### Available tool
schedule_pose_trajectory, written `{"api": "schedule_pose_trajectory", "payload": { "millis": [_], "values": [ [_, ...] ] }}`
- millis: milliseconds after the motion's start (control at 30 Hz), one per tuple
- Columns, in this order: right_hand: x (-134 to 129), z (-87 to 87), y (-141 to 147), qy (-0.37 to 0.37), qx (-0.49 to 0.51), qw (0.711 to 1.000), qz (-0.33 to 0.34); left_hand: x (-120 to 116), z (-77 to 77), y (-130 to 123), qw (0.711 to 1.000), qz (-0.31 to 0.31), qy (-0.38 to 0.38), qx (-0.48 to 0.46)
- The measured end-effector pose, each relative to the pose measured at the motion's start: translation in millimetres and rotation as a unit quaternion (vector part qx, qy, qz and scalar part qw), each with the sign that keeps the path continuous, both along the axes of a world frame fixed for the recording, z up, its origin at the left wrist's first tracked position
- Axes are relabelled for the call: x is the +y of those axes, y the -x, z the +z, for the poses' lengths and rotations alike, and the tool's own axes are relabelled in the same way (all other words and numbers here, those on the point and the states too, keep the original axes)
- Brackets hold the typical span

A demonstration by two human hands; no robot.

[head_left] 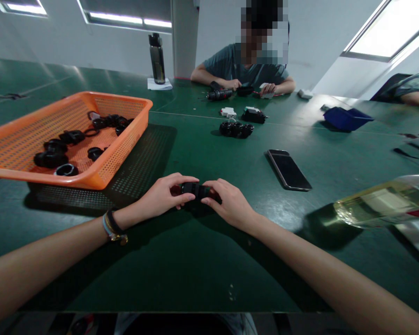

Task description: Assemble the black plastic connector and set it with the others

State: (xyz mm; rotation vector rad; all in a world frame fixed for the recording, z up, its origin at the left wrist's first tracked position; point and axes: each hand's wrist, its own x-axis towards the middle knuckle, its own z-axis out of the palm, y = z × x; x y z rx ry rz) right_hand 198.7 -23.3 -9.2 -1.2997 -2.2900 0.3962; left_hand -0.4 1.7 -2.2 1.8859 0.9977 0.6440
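Observation:
Between my two hands, over the middle of the green table (209, 279), is a small black part (192, 189). My left hand (167, 194) pinches its left side between thumb and fingers. On its right end, the thumb and fingertips of my right hand (228, 202) are closed. The part's underside and some of my fingertips are hidden. To the left stands an orange mesh basket (106, 173) with several black round parts (52, 156) in it.
A phone (289, 170) lies right of my hands, beside a bottle of yellowish liquid (387, 202). Beyond are black round parts (236, 129), a blue tray (347, 118), a drill (219, 94) and a dark bottle (157, 60). A person sits opposite; another's arm shows at right.

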Motion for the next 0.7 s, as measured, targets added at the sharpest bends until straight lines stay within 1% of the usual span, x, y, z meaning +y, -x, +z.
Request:
{"api": "schedule_pose_trajectory", "payload": {
  "millis": [533, 700],
  "values": [
    [0.5, -0.4, 0.0, -0.011, -0.007, 1.0, 0.0, -0.5, 0.6, 0.1, 1.0, -0.006, -0.008, 0.007],
    [-0.3, 0.2, -0.6, -0.031, 0.009, 0.999, 0.01, -0.2, 0.6, 0.3, 1.0, -0.004, -0.004, 0.005]
  ]
}}
